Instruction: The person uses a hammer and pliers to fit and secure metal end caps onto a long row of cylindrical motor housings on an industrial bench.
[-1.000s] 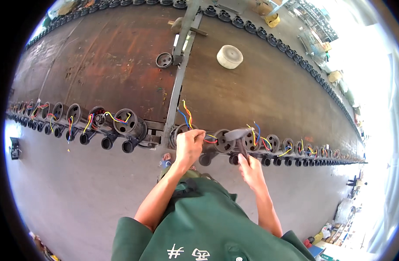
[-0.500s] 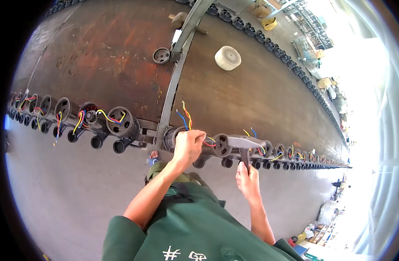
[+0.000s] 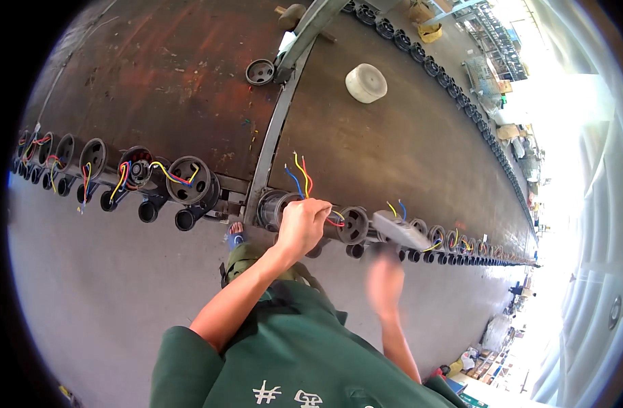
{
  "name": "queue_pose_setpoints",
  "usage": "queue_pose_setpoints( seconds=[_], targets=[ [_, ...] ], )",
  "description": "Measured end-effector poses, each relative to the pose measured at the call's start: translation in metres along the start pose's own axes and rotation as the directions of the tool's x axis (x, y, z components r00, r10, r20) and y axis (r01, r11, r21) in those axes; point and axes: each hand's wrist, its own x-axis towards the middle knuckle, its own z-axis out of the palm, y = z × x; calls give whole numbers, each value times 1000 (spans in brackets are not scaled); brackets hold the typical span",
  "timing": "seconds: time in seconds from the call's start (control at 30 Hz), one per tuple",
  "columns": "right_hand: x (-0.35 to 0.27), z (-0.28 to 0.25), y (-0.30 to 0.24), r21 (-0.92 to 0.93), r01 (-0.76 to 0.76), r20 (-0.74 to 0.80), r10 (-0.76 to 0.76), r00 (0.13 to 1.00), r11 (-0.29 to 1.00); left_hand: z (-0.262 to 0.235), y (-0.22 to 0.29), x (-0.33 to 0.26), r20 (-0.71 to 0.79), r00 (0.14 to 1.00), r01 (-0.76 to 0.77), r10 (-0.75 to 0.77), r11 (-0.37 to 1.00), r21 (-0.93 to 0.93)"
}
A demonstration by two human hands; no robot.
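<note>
A: Biggest first?
B: Long brown steel workbench [image 3: 393,156], motor housings along its near edge, grey rail [image 3: 274,129] crossing it.
A: Hands?
B: Left hand [image 3: 303,223] closed over a motor stator [image 3: 279,207] at the near edge, just right of the rail; blue, yellow, red wires [image 3: 299,175] stick up. Right hand [image 3: 385,282] blurred, below a grey power tool [image 3: 401,231]; grip — cannot tell.
A: Small stuff?
B: White tape roll [image 3: 366,83] far right, black cap [image 3: 260,71] far, left of the rail.
</note>
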Motion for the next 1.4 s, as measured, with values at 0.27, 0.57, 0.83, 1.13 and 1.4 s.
queue_pose_setpoints(
  seconds=[0.27, 0.57, 0.83, 1.13, 1.4],
  targets=[
    [17, -13, -9, 97, -406, 252, 372, 893, 909, 2, -2, -3, -5, 1000, 2, -3, 1000, -4],
    [0, 9, 48, -58, -243, 136, 249, 959, 968, 10, 6, 1, 18, 1000, 24, -24, 999, 24],
    [13, -51, 4, 61, -144, 237, 126, 963, 988, 26, 23, -11, -65, 981, 186, -182, 980, 72],
    [61, -73, 48, -28, 144, 454, -116, 884, 989, 45, 24, -43, -351, 910, 273, -223, 957, 101],
    [89, -68, 85, 155, 163, 564, -223, 795, 974, 74, 49, -50, -407, 858, 362, -315, 931, 43]
  ],
)
